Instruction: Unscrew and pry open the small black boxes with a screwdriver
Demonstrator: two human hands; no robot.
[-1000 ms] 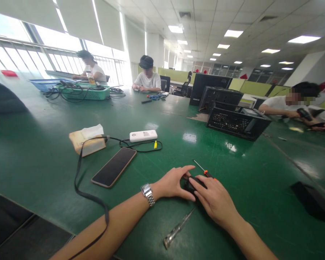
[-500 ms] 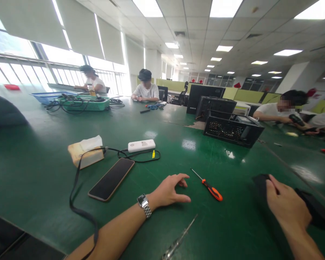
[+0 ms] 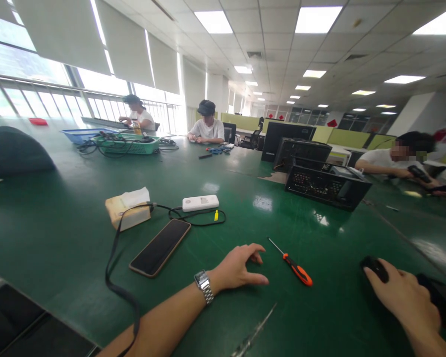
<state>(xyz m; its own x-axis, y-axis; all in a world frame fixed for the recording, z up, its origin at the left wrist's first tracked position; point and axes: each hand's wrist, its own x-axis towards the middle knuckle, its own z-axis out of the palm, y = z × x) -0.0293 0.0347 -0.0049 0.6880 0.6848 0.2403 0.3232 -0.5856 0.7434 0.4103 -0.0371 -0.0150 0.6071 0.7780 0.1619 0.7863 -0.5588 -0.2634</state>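
My left hand rests on the green table, fingers spread and holding nothing, with a metal watch on the wrist. An orange-handled screwdriver lies just to its right. My right hand is at the far right, fingers laid over a small black object that looks like a computer mouse. A dark pouch lies partly hidden behind that hand. A clear-handled screwdriver lies near the table's front edge.
A phone, a white power bank with a black cable, and a tissue pack lie to the left. Black computer cases stand behind. Baskets sit far left. Three people sit around the table.
My right hand carried the black object from beside my left hand to the far right and set it down there. The orange screwdriver is now uncovered. My left hand stayed put.
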